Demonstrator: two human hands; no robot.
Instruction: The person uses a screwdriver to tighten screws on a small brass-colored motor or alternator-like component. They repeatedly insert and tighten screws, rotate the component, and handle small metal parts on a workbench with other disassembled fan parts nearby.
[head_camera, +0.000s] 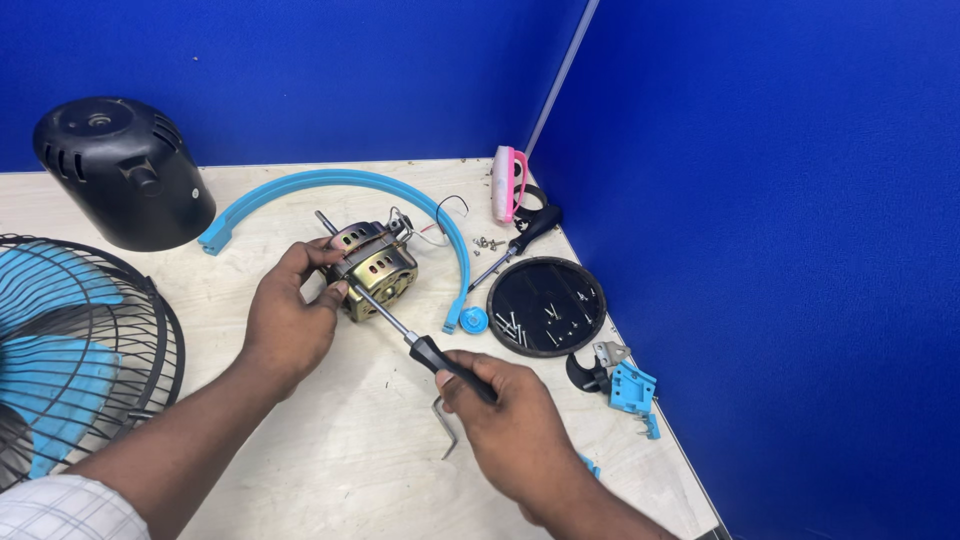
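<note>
My left hand (290, 315) grips a brass-coloured fan motor (378, 268) with a steel shaft and loose wires, holding it on the wooden table (330, 450). My right hand (510, 420) holds the black handle of a screwdriver (400, 325); its metal shank runs up-left and its tip meets the motor's side near my left thumb. A bent metal bracket (445, 425) lies just under my right hand.
A black motor cover (120, 170) stands back left, a fan grille with blue blades (70, 350) at the left edge. A curved blue ring piece (340, 180) arcs around the motor. A black round lid holding screws (547, 305), a second screwdriver (520, 240), blue plastic parts (632, 388) lie right.
</note>
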